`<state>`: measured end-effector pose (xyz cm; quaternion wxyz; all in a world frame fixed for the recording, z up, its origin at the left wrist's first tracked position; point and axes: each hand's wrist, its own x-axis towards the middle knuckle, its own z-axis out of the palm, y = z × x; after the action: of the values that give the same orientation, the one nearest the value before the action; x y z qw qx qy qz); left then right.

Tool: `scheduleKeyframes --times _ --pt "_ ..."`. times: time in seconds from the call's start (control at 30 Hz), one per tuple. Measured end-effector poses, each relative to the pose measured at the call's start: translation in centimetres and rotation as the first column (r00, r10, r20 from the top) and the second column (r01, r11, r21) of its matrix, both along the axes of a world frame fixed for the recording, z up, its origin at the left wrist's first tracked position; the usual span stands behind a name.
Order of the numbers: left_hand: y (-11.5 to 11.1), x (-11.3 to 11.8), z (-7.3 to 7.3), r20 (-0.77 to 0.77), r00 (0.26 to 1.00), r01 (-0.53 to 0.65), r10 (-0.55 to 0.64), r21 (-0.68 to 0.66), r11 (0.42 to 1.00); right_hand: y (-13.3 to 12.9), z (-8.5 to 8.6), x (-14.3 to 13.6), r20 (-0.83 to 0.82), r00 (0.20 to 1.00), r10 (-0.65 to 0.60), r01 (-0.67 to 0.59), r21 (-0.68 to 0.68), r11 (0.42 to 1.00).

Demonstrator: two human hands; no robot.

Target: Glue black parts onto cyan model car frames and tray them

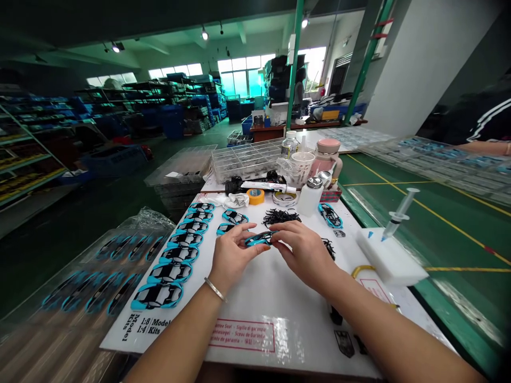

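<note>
Grips a small car shell [258,240], blue and black, over the middle of the white board [255,298], lifted just clear of it. Closes the fingers and thumb of the left hand [233,254] round its left end, with no open gap. Brings the fingertips of the right hand [304,251] together at its right end, touching; cannot tell whether something thin is pinched there too. Wears a bracelet [215,290] on the left wrist. Has, just beyond the fingers, a heap of black strips [280,216], with more half hidden beside the right hand. Shows two spare shells [235,217] beyond the left hand, a long row of matching shells [170,271] down the board's left side, and a lone shell [330,215] at far right. Lines the far edge with a white cloth [235,200], orange tape [255,197], a white tube [268,186] and a white bottle [310,198], with a pink jar [325,159] behind. Stands a syringe [399,215] upright, tilted, in a foam block [393,258] to the right. Leaves clear trays [123,271] of blue-and-black pieces beyond the board's left edge, and another person's sleeve [489,114] at far right.
</note>
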<state>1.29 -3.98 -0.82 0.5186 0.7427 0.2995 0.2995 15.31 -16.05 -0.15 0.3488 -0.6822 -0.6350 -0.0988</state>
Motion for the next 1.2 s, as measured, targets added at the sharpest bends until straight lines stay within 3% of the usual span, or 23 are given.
scheduleKeyframes --times 0.23,0.4,0.7,0.8,1.03,1.2 --pt "0.3 0.0 0.3 0.031 0.999 0.044 -0.039 -0.153 0.987 -0.1 0.3 0.5 -0.002 0.999 0.037 -0.037 0.018 0.999" --pt "0.6 -0.1 0.4 0.090 0.994 0.095 -0.070 -0.319 0.943 -0.1 0.4 0.8 0.069 0.992 0.103 -0.108 0.063 0.992" --pt "0.8 0.0 0.0 0.090 0.988 0.155 -0.128 -0.468 0.870 0.3 0.3 0.7 0.205 0.962 0.180 -0.208 0.127 0.970" --pt "0.9 0.0 -0.1 0.099 0.987 0.161 -0.130 -0.467 0.869 0.4 0.1 0.7 0.204 0.966 0.162 -0.192 0.138 0.972" --pt "0.8 0.0 0.3 0.123 0.989 0.121 -0.083 -0.342 0.932 0.3 -0.1 1.6 0.011 0.987 0.158 -0.158 0.172 0.972" --pt "0.6 0.1 0.2 0.113 0.991 0.107 -0.076 -0.305 0.946 0.2 0.0 1.5 0.032 0.988 0.152 -0.156 0.198 0.968"
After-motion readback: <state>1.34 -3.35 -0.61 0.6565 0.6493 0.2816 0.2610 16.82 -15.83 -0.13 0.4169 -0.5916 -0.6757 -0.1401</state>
